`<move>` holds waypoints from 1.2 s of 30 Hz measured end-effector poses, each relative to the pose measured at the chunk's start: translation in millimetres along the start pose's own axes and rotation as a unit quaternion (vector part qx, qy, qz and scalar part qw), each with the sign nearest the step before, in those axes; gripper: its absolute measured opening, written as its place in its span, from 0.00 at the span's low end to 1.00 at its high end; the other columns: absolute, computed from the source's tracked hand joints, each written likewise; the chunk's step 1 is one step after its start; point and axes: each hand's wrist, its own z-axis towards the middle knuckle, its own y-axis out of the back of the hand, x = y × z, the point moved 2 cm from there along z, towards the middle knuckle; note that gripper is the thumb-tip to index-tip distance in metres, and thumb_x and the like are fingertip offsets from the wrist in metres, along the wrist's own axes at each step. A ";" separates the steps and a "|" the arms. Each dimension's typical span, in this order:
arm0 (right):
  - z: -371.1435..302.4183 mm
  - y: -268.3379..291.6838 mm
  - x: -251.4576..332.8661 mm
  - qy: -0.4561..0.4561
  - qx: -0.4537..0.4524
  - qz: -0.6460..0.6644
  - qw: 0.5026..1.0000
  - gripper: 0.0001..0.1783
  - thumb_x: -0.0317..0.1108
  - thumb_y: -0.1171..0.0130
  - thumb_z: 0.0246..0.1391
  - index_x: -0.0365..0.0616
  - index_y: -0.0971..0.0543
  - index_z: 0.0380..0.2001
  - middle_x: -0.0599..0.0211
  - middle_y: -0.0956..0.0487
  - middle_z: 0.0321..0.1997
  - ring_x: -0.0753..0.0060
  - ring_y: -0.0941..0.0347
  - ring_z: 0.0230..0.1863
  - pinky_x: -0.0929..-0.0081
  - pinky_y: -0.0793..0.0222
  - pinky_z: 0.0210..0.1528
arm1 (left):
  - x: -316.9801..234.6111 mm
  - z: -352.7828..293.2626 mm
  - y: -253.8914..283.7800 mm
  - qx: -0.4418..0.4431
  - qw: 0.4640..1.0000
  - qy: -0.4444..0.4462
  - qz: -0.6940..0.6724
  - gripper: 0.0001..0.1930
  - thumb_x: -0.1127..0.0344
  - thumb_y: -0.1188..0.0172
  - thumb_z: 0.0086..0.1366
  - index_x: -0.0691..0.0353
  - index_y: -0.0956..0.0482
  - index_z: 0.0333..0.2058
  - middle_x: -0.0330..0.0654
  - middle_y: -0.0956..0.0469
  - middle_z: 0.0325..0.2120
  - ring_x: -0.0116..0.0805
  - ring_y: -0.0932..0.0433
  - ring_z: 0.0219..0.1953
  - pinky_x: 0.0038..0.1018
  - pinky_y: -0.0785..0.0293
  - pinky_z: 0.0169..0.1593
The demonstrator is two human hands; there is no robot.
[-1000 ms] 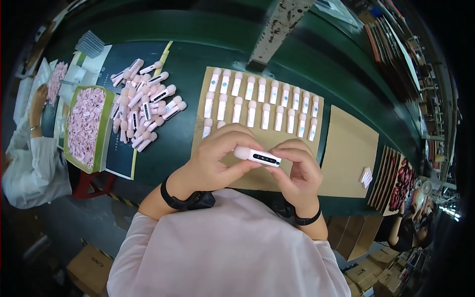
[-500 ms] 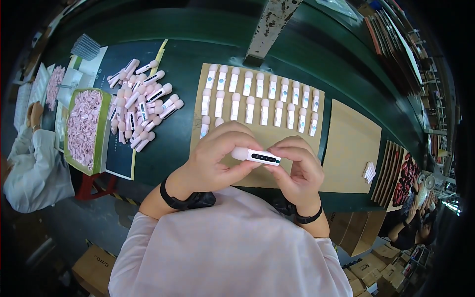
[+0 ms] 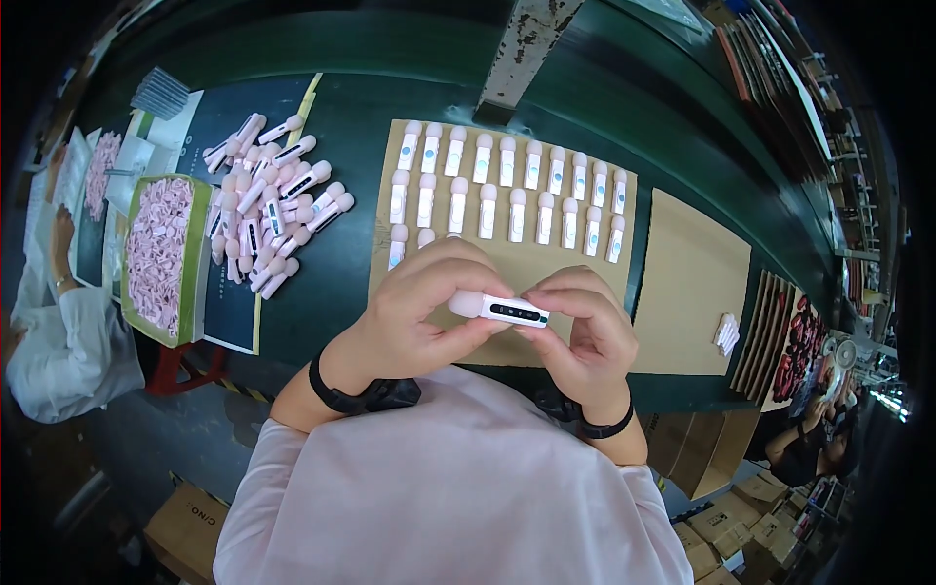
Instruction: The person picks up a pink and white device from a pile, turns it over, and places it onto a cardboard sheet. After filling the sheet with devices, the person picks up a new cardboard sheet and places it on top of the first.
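So the small white stick-shaped device with a pink rounded head [image 3: 499,309] sits level between both hands, over the near edge of the green counter [image 3: 351,244]. Left hand [image 3: 429,307] pinches the pink end, right hand [image 3: 580,331] grips the other, dark panel up, probably to check it. Behind: finished ones in rows on a brown cardboard sheet [image 3: 531,263]. Compared to a second ago, barely anything's moved.

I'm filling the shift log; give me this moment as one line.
left hand: grips device's pink end | right hand: pinches white end | small white-and-pink device: level, above cardboard sheet | rows of same devices
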 end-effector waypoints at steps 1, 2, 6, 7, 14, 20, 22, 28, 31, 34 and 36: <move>0.1 -0.4 0.3 -0.002 0.001 0.002 1.000 0.15 0.20 0.32 0.46 0.31 0.22 0.39 0.53 0.22 0.38 0.63 0.25 0.40 0.72 0.30 0.41 | -0.6 -2.0 -0.4 -0.001 1.000 0.008 -0.006 0.14 0.77 0.32 0.50 0.66 0.21 0.38 0.45 0.22 0.34 0.39 0.23 0.35 0.29 0.27 0.39; 0.2 -0.9 0.4 -0.004 0.002 0.004 1.000 0.15 0.20 0.32 0.46 0.31 0.22 0.39 0.54 0.22 0.38 0.63 0.25 0.40 0.73 0.30 0.41 | -1.2 -4.3 -0.6 -0.001 1.000 0.015 -0.011 0.14 0.76 0.32 0.50 0.66 0.21 0.38 0.46 0.22 0.34 0.39 0.23 0.35 0.29 0.27 0.39; 0.2 -0.9 -0.8 -0.015 0.006 0.005 1.000 0.15 0.20 0.32 0.46 0.32 0.22 0.39 0.53 0.22 0.39 0.63 0.25 0.40 0.72 0.30 0.42 | -0.4 -1.3 2.3 0.007 1.000 0.015 -0.006 0.14 0.77 0.32 0.52 0.67 0.22 0.38 0.46 0.22 0.34 0.37 0.23 0.35 0.29 0.28 0.40; 1.7 -1.3 -0.8 -0.011 0.006 0.006 1.000 0.15 0.20 0.32 0.46 0.32 0.22 0.39 0.53 0.22 0.39 0.63 0.25 0.40 0.72 0.30 0.42 | -0.5 -0.2 3.9 0.011 1.000 0.013 -0.001 0.13 0.77 0.32 0.53 0.67 0.23 0.38 0.46 0.22 0.34 0.36 0.23 0.35 0.29 0.28 0.40; 9.9 21.1 9.7 0.085 0.047 -0.143 0.985 0.12 0.23 0.31 0.45 0.39 0.19 0.36 0.58 0.20 0.35 0.60 0.23 0.34 0.71 0.28 0.38 | -5.5 5.1 2.7 0.035 0.997 0.035 0.054 0.16 0.71 0.31 0.54 0.68 0.23 0.41 0.47 0.23 0.38 0.39 0.24 0.39 0.31 0.29 0.45; 41.0 116.1 36.5 0.117 -0.123 -0.295 0.940 0.11 0.23 0.34 0.47 0.38 0.19 0.37 0.59 0.19 0.35 0.60 0.22 0.34 0.73 0.26 0.38 | -5.7 3.9 19.2 -0.029 0.998 0.048 0.034 0.15 0.72 0.36 0.56 0.68 0.24 0.43 0.46 0.24 0.37 0.38 0.24 0.40 0.29 0.29 0.46; 52.3 155.1 56.7 0.061 -0.171 -0.295 0.938 0.09 0.23 0.36 0.51 0.37 0.19 0.37 0.63 0.19 0.35 0.69 0.22 0.34 0.77 0.27 0.38 | -5.8 -1.1 27.8 -0.044 0.997 0.051 0.035 0.14 0.72 0.37 0.57 0.69 0.24 0.42 0.47 0.24 0.36 0.38 0.25 0.40 0.29 0.30 0.47; 92.3 276.4 91.1 0.078 -0.328 -0.277 0.900 0.09 0.31 0.42 0.62 0.36 0.21 0.38 0.70 0.21 0.31 0.84 0.27 0.32 0.86 0.32 0.37 | -0.9 -13.1 43.9 -0.082 0.993 0.066 0.050 0.11 0.71 0.39 0.59 0.70 0.25 0.39 0.45 0.26 0.35 0.35 0.27 0.39 0.27 0.32 0.48; 125.3 339.2 96.9 0.086 -0.364 -0.327 0.868 0.10 0.35 0.41 0.62 0.37 0.20 0.37 0.71 0.20 0.30 0.85 0.27 0.31 0.86 0.33 0.36 | 3.3 -25.9 52.2 -0.100 0.990 0.080 0.056 0.09 0.72 0.41 0.60 0.70 0.25 0.38 0.45 0.27 0.35 0.34 0.27 0.40 0.26 0.32 0.47; 160.7 374.9 97.5 0.075 -0.391 -0.401 0.825 0.13 0.38 0.39 0.59 0.36 0.20 0.35 0.69 0.19 0.29 0.83 0.27 0.31 0.84 0.32 0.36 | 4.6 -38.9 59.3 -0.125 0.986 0.091 0.070 0.08 0.74 0.42 0.60 0.70 0.25 0.38 0.44 0.27 0.35 0.34 0.28 0.40 0.25 0.32 0.47; 176.9 392.0 94.9 0.059 -0.408 -0.451 0.792 0.15 0.40 0.37 0.58 0.36 0.19 0.34 0.68 0.19 0.29 0.81 0.26 0.31 0.82 0.31 0.36 | 1.8 -47.8 62.8 -0.144 0.980 0.111 0.076 0.07 0.75 0.42 0.60 0.70 0.25 0.37 0.44 0.27 0.35 0.34 0.28 0.40 0.25 0.32 0.46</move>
